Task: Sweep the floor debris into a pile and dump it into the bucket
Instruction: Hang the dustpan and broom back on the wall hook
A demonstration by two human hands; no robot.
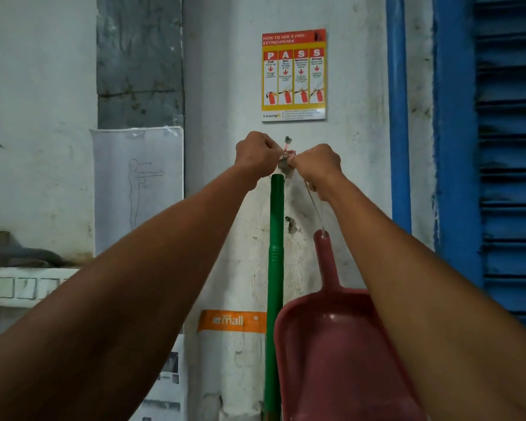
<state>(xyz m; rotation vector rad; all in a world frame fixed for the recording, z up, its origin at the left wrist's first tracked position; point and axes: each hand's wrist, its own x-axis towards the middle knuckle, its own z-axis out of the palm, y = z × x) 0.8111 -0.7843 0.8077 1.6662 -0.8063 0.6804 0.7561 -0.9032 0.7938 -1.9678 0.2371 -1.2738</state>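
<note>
Right now, at mid-frame, your left hand [255,153] and right hand [318,164] pinch the string [286,154] hanging the green broom [276,238] beside the red dustpan [340,344], so next you probably unhook both; no bucket is visible.

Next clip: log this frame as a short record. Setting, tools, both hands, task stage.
setting: whitewashed wall with fire extinguisher poster, blue louvred shutter
tools: green broom handle upright against the wall; red dustpan hanging by a string
left hand: pinching the ties above the handle top
right hand: pinching the same ties
stage: tools not yet taken down; no sweeping visible
</note>
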